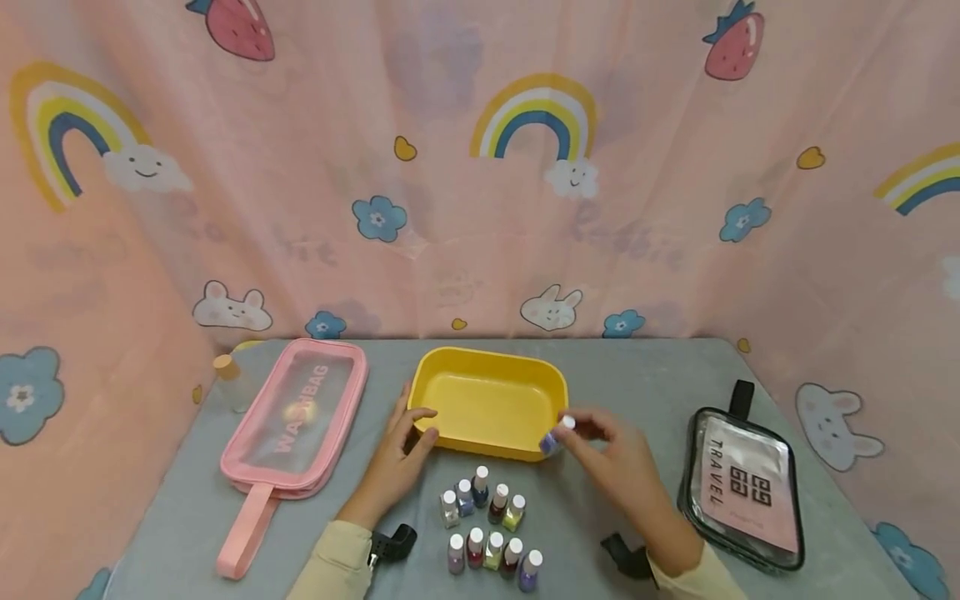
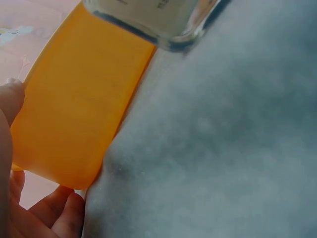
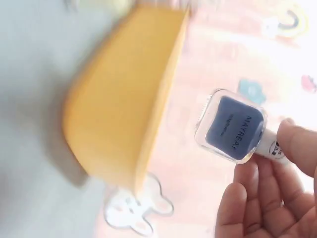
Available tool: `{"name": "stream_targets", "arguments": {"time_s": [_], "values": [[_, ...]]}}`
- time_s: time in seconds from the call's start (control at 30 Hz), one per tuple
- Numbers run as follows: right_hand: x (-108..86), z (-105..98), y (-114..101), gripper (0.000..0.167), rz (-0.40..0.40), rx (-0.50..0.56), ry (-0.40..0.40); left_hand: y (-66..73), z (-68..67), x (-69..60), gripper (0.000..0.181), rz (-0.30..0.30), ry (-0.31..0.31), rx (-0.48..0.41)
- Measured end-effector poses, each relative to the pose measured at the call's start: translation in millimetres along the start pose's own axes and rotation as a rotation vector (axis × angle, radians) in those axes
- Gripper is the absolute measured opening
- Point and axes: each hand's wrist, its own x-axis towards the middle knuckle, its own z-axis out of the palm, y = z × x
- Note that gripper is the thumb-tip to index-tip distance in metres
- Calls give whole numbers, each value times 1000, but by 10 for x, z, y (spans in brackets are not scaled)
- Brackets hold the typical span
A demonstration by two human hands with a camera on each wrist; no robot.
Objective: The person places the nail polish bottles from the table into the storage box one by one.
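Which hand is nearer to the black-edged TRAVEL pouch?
The right hand is nearer: left of the TRAVEL pouch, pinching a nail polish bottle. The left hand is farther left, holding the left end of the yellow tray.

On my feed: grey table (image 1: 637,379). Directly on it I count yellow tray (image 1: 487,447), centre; pink WASHBAG pouch (image 1: 296,417), left; tan-capped bottle (image 1: 236,390) beside pouch; black-edged TRAVEL pouch (image 1: 742,492), right. Nearer my viewpoint, ten small white-capped bottles (image 1: 481,490), upright, two groups of five.
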Motion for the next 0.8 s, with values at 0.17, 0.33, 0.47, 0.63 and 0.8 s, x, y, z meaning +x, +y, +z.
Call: {"name": "stream_targets", "arguments": {"time_s": [0.17, 0.33, 0.47, 0.63, 0.8], "values": [[683, 29, 62, 34, -3, -88, -30, -1, -20, 19, 30, -2, 4, 16], [980, 197, 180, 32, -69, -193, -115, 0, -17, 25, 31, -9, -6, 22], [1023, 322, 204, 32, -49, -220, -157, 9, -12, 16, 32, -17, -6, 27], [1059, 423, 182, 31, -15, -230, -133, 16, -10, 3, 32, -16, -6, 26], [1103, 467, 169, 27, 1, -254, -101, 9, -3, -10, 31, -17, -9, 25]]}}
